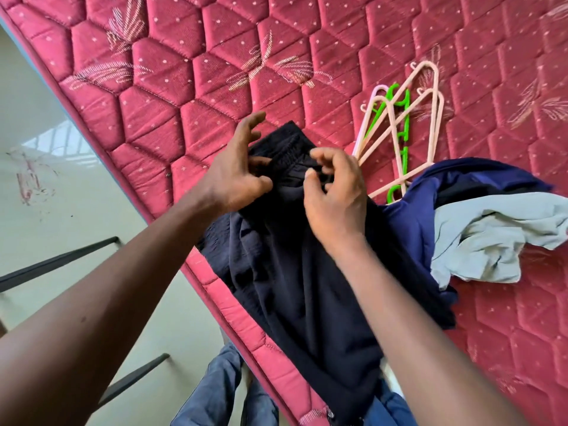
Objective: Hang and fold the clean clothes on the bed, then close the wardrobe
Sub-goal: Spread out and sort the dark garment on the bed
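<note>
A dark navy garment [295,272] with an elastic waistband lies on the red quilted mattress [215,72] and hangs over its near edge. My left hand [236,173] hovers at the waistband's left end with fingers spread and fingertips touching the cloth. My right hand [335,195] sits at the waistband's right side, its curled fingers and thumb pinching the fabric. Pink and green plastic hangers [402,124] lie just beyond my right hand. A blue garment [412,207] and a pale grey garment [479,238] are heaped to the right, partly covering the hangers.
The mattress edge runs diagonally from upper left to bottom centre. Pale tiled floor [61,195] lies to the left, with dark metal bars [55,262] low beside the bed. My jeans-clad legs [221,395] show at the bottom. The wardrobe is out of view.
</note>
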Demonstrator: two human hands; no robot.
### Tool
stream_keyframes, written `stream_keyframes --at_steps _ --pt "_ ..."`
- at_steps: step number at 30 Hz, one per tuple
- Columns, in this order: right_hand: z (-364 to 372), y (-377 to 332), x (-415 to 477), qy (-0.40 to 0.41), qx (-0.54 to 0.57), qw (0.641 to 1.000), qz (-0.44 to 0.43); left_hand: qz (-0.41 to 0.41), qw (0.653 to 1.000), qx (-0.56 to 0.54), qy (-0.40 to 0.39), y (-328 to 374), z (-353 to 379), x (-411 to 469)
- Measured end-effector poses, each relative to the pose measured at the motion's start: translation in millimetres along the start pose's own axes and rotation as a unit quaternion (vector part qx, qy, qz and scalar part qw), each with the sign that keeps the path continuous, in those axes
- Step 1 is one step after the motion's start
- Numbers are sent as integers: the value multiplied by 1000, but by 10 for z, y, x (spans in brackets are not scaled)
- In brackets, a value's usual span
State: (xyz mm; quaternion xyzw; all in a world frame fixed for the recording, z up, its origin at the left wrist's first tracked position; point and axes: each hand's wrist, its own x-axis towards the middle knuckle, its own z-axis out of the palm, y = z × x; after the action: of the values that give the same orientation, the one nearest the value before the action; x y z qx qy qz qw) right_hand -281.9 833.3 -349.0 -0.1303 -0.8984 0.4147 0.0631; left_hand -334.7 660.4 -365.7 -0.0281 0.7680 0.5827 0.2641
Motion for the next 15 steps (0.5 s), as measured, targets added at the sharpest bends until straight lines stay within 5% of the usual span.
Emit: stream_keyframes --at_steps 4,8,15 --pt "147 -19 587 -120 -73 989 50 1 975 219 42 -167 -122 -220" --pt "296 14 904 -294 -192 928 119 -15 944 329 32 -226 -180 -292" --pt "256 153 942 -244 -12 969 25 -23 924 382 23 -195 -337 -130"
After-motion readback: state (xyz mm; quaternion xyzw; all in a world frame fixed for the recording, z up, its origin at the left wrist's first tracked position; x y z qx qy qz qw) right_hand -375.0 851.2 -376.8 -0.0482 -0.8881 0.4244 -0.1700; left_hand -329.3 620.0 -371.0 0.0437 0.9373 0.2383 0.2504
